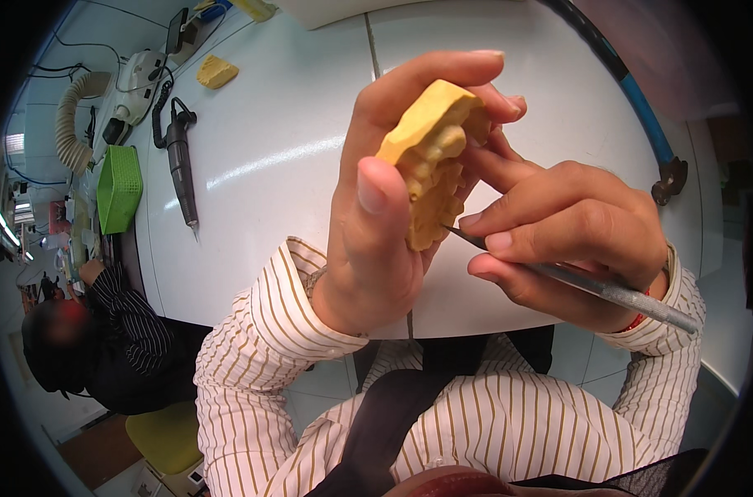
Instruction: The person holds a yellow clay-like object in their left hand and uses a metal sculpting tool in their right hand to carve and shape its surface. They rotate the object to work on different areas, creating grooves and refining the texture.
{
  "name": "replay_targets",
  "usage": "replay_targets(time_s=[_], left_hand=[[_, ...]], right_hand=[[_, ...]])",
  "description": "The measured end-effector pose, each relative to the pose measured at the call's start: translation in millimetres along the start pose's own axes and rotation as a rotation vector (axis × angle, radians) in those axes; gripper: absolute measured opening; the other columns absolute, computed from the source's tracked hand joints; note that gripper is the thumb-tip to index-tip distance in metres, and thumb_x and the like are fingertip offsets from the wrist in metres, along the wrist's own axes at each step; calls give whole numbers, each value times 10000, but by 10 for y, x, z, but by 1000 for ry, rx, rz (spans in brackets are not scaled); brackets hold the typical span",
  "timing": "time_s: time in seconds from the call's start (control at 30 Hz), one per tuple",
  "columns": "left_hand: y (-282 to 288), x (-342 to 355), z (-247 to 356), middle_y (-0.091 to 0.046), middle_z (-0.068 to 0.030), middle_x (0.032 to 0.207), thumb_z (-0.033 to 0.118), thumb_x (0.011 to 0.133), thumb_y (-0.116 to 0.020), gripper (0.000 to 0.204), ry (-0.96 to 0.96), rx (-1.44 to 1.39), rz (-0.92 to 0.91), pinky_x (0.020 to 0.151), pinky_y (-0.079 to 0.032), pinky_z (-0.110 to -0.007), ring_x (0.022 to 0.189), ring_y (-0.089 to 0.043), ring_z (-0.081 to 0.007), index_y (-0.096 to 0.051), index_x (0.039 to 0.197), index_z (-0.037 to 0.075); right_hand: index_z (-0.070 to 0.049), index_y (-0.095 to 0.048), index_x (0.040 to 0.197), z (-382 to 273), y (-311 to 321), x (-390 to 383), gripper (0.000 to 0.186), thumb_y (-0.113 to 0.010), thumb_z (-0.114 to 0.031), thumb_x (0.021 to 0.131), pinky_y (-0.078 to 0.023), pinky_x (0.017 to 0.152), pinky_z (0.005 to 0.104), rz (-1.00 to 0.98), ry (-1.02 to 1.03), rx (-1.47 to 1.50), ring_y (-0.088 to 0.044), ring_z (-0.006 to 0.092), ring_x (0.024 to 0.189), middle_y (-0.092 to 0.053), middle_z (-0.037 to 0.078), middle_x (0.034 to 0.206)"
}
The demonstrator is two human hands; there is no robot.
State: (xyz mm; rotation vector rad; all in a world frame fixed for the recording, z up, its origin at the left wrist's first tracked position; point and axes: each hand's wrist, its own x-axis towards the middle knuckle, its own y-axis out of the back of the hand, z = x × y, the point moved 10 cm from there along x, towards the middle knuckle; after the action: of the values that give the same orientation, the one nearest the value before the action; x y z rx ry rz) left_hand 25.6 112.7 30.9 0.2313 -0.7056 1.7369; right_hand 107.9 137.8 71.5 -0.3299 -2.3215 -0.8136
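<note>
A yellow plaster dental model [430, 124] is held up above the white table, its row of teeth turned toward the right. My left hand [368, 207] wraps round it, thumb on the near side and fingers behind its far edge. In my right hand [575, 232] is a thin metal carving tool [616, 291] with a knurled handle, gripped like a pen. Its dark tip reaches the lower part of the model; whether it touches cannot be made out. Some right fingers reach toward the model's far side, partly hidden.
A dark handpiece [180, 161] lies on the white table [264, 199] at the left, near a green basket [120, 189]. Another yellow plaster piece [216, 72] sits at the back left. A blue-handled hammer [648, 116] lies at the right. Another person [115, 340] sits at far left.
</note>
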Motion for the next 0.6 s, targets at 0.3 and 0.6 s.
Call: replay_targets(time_s=[0.3, 0.6], left_hand=[[1, -15, -7, -475, -139, 1162, 616, 906, -307, 732, -6, -13, -26, 887, -415, -337, 1037, -490, -188, -294, 1343, 29], [0, -8, -18, -471, -139, 1167, 608, 911, -303, 725, -9, -42, -51, 899, -407, -331, 1054, -482, -191, -291, 1344, 27]], right_hand=[[-51, -579, 841, 28, 19, -31, 227, -743, 28, 706, -460, 947, 454, 21, -62, 11, -670, 236, 851, -655, 119, 847], [-39, -575, 840, 32, 22, -25, 225, -739, 37, 706, -451, 949, 476, 37, -46, 25, -668, 253, 872, -660, 126, 842]])
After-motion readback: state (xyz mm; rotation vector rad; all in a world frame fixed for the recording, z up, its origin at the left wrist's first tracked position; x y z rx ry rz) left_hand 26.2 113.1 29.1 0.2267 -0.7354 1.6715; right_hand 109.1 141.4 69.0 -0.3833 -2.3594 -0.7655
